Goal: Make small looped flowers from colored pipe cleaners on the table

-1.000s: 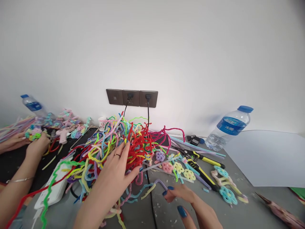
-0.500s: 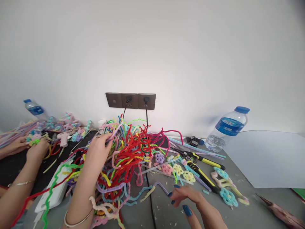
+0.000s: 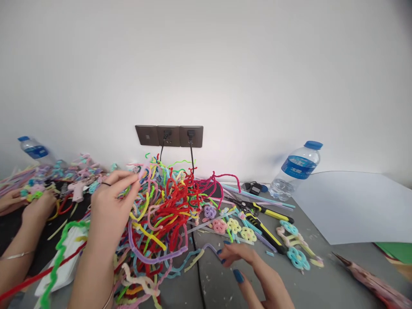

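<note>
Left hand (image 3: 112, 199) in pinch; right hand (image 3: 266, 278) half-curled

Pipe cleaners (image 3: 175, 199): red, yellow, purple, green, pink. Pliers (image 3: 264, 232): yellow and black. Right bottle cap (image 3: 313, 145): blue. Table (image 3: 238, 294): grey.

Wall (image 3: 257, 77): plain, white
Light: soft, brightest mid-wall
Wall plates (image 3: 175, 142): three, dark, in a row, two plugged
Tabletop (image 3: 322, 285): gray, against wall

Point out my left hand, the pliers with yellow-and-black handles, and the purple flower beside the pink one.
Left hand (image 3: 111, 199): head view, back of the hand.
Pliers (image 3: 258, 224): head view, nearer handle.
Purple flower (image 3: 210, 212): head view, around its middle.
</note>
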### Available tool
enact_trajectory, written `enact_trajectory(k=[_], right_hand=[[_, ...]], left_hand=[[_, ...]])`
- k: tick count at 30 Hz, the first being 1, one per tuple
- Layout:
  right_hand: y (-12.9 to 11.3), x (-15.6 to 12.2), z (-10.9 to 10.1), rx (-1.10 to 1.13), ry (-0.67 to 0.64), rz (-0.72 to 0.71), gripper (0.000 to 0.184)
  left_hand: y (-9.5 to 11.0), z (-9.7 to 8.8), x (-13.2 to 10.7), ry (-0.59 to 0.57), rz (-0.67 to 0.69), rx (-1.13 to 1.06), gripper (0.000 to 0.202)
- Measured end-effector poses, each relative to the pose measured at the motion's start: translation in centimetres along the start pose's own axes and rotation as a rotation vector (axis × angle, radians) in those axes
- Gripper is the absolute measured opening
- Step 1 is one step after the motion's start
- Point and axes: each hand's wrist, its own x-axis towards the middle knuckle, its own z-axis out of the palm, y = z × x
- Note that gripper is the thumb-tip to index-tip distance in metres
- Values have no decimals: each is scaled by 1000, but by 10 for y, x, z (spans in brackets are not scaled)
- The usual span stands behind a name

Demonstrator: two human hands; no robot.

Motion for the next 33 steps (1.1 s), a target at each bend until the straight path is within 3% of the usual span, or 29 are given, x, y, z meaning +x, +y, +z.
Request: enact_trajectory(k=[5, 8, 11, 17, 21, 25, 33], right_hand=[[-10, 11, 13, -81, -207, -126, 58], [-14, 11, 16, -120, -369, -82, 59], [-13, 5, 9, -198, -427, 25, 55], [-3, -8, -17, -307, -365, 148, 45], [3, -9, -28, -316, -317, 174, 39], [5, -8, -28, -320, -295, 165, 38], [-2, -6, -17, -285, -359, 161, 40]], left_hand=[[8, 19, -7, -327, 186, -147, 27], [12, 29, -16, -451, 227, -204, 31], [11, 37, -26, -536, 274, -231, 33], [2, 39, -34, -473, 247, -192, 32], [4, 33, -28, -449, 228, -252, 17], [8, 31, -25, -470, 268, -263, 18], [5, 44, -35, -639, 197, -274, 17]])
